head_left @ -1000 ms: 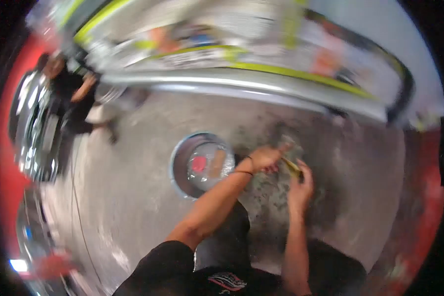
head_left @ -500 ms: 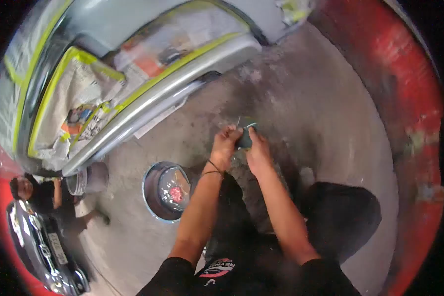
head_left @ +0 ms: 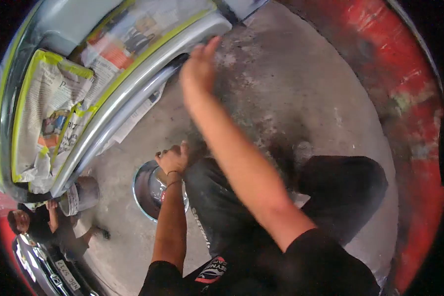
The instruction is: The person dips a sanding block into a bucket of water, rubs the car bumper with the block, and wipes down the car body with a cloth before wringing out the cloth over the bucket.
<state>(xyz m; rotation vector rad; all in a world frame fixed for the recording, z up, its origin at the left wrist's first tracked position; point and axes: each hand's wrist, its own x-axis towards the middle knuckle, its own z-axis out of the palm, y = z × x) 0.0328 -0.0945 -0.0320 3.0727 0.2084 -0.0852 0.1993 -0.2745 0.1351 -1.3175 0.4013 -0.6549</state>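
Observation:
My right hand (head_left: 199, 69) is raised beside the end of the long silver car trim (head_left: 133, 86). Its fingers are stretched out and slightly blurred; what lies under the palm is hidden. Over the rim of a round bucket (head_left: 137, 195) is my left hand (head_left: 173, 159), wearing a dark wristband. The thumb sticks out and the fingers are loosely spread, with nothing visible in them. Inside the bucket are liquid and a pinkish-red thing (head_left: 163, 196), partly behind my left forearm. The dark green sheet seen earlier between my hands does not show.
Newspaper (head_left: 47, 98) edged with yellow-green tape covers car openings on the left. At lower left a person (head_left: 39, 224) crouches by a grey bucket (head_left: 86, 193) and a dark car (head_left: 49, 266). A worn red surface (head_left: 414, 148) curves along the right. The floor (head_left: 301, 89) is stained concrete.
My hands have separated. The right one moved up and left to the silver trim; the left one went down and left to the bucket. The green sheet has gone from sight.

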